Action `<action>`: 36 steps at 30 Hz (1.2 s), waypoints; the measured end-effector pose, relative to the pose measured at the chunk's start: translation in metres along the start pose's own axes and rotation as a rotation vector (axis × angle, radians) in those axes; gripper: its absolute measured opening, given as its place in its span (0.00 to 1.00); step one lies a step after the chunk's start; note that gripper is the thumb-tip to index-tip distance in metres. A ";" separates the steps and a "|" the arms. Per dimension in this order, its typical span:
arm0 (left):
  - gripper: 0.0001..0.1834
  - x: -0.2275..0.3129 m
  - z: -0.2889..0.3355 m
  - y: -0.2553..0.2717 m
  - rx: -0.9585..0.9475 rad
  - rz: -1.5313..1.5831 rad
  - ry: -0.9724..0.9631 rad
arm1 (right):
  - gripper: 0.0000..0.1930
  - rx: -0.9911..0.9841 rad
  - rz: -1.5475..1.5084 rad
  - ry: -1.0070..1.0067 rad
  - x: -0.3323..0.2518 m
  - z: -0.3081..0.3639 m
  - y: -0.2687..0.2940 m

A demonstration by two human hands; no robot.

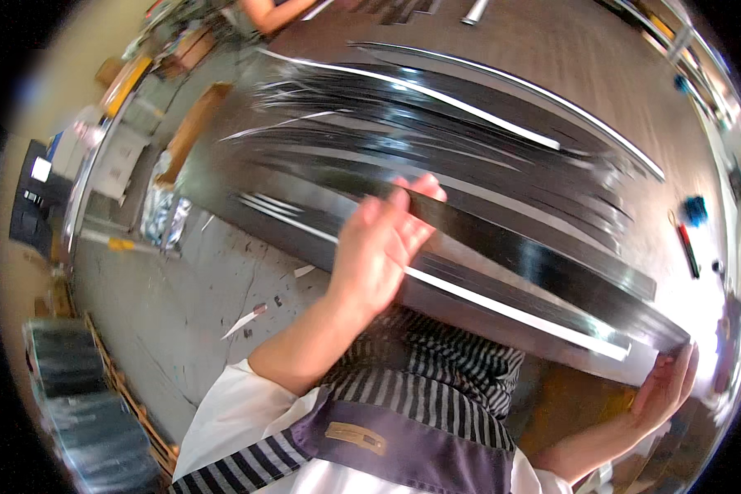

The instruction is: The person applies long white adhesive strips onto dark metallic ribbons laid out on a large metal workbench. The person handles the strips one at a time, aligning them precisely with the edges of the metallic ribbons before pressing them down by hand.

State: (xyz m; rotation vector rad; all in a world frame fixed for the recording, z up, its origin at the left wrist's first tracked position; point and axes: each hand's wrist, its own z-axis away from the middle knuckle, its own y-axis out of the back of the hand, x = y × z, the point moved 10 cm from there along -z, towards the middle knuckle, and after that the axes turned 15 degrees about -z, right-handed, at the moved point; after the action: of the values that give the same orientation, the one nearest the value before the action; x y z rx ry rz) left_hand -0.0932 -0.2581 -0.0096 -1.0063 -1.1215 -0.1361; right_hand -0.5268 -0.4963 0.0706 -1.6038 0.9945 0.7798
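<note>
My left hand (379, 247) grips the near edge of a long glossy black strip (543, 263), fingers curled over its top. My right hand (671, 387) presses against the strip's right end near the table's near edge. The strip lies across a brown worktable (584, 66) among many other long black strips (436, 123), some with white edges (469, 107). The picture is blurred by motion.
Another person's arm (263, 12) shows at the top. A grey concrete floor (181, 305) with scraps lies to the left, with crumpled foil (165, 210) and a wrapped pallet load (82, 403). A blue object (696, 210) and a red-handled tool (687, 247) rest at the table's right.
</note>
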 end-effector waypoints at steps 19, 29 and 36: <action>0.50 0.119 0.080 0.138 0.906 -1.545 -0.611 | 0.13 -0.078 0.852 0.130 0.060 0.042 0.040; 0.26 0.110 0.088 0.023 0.500 -1.446 -0.971 | 0.09 0.018 0.762 0.316 0.045 0.038 0.022; 0.16 0.080 0.129 -0.197 -0.644 -1.212 -1.017 | 0.10 0.091 0.804 0.310 0.058 0.015 0.037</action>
State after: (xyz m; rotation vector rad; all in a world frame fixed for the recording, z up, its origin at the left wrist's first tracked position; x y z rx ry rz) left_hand -0.2528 -0.2473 0.1808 -0.7807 -2.6441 -1.1007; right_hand -0.5338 -0.4983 0.0004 -1.2443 1.9254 1.0018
